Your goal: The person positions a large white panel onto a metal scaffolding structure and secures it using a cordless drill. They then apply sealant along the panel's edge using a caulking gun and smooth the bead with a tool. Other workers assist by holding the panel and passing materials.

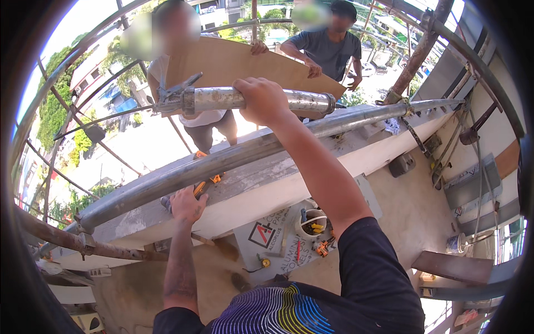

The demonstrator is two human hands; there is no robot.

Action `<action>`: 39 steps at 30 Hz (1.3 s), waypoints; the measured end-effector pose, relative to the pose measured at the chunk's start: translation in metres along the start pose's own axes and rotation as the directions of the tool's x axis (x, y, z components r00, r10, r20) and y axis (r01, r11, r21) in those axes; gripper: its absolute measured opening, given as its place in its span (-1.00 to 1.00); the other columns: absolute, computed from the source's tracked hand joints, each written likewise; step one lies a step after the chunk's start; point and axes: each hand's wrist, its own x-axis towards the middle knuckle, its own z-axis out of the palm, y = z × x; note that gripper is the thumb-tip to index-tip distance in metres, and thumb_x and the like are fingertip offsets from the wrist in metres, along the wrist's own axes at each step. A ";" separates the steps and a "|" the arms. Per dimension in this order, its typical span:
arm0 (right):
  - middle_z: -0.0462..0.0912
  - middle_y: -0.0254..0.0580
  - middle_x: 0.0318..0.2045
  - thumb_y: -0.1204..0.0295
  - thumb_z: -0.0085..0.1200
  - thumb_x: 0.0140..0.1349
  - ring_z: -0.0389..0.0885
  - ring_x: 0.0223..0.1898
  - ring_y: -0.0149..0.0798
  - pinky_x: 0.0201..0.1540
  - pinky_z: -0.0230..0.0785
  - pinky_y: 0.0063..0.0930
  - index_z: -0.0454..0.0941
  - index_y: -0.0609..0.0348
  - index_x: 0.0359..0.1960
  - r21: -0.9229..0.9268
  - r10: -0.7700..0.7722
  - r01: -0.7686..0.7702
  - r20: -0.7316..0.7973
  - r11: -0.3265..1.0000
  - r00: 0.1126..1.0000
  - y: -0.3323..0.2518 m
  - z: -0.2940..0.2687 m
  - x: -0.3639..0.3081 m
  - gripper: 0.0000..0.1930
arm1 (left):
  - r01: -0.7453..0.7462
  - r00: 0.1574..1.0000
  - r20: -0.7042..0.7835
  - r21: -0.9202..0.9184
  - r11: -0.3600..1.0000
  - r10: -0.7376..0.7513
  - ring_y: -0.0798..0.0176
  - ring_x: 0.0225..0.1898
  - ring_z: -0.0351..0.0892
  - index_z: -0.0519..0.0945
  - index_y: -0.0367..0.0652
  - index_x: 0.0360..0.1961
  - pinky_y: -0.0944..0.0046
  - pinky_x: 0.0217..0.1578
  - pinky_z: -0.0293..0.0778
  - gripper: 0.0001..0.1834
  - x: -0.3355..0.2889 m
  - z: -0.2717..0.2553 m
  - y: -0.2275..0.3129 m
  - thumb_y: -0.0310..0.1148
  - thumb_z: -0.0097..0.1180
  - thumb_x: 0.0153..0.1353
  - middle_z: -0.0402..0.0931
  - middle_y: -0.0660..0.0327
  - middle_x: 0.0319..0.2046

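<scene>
My right hand [261, 100] reaches over the scaffold rail and is wrapped round the barrel of a caulking gun [214, 99]. Stained silver metal, the gun lies nearly level, its trigger end and long thin rod pointing left. On the concrete ledge [250, 181], my left hand [188, 205] is closed over an orange-and-black tool [214, 180]; the hand hides part of it, so its kind is unclear. Across the rail, two people [328, 53] hold a large brown board [222, 61], whose near face passes behind the gun.
A curved metal pipe rail [222, 160] runs along the ledge. Below are a white bucket of tools [311, 224], an orange tool [321, 248], a tape measure [266, 262] and a printed grey panel [245, 236]. Scaffold poles [414, 53] stand beyond. Panels [473, 183] lean at right.
</scene>
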 end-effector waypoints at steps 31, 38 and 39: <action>0.82 -0.18 -0.14 0.41 0.37 0.14 0.80 0.00 0.06 0.08 0.64 0.03 0.72 -0.04 0.02 0.031 -0.078 0.083 -0.115 0.996 0.990 0.002 0.002 0.004 -0.64 | -0.015 1.000 -0.025 -0.005 1.000 0.014 -0.05 0.38 0.59 0.69 -0.15 0.27 -0.09 0.46 0.32 -0.33 0.008 0.001 0.001 0.11 0.39 0.33 0.69 0.03 0.22; 0.79 -0.21 -0.14 0.35 0.42 0.11 0.80 -0.01 0.02 0.09 0.65 -0.01 0.73 -0.06 0.07 0.012 -0.077 0.079 -0.095 0.997 0.992 0.005 -0.001 0.005 -0.57 | -0.028 0.998 -0.049 -0.031 0.999 0.027 -0.09 0.37 0.59 0.69 -0.16 0.21 -0.10 0.41 0.35 -0.38 0.008 0.000 0.005 0.06 0.41 0.32 0.69 0.01 0.20; 0.79 -0.21 -0.14 0.34 0.43 0.11 0.80 -0.01 0.02 0.10 0.65 -0.01 0.73 -0.06 0.08 0.008 -0.075 0.076 -0.096 0.997 0.993 0.006 -0.001 0.005 -0.56 | -0.028 0.999 -0.042 -0.029 0.999 0.027 -0.09 0.36 0.60 0.69 -0.16 0.20 -0.10 0.40 0.36 -0.39 0.008 -0.001 0.006 0.06 0.41 0.32 0.69 0.00 0.20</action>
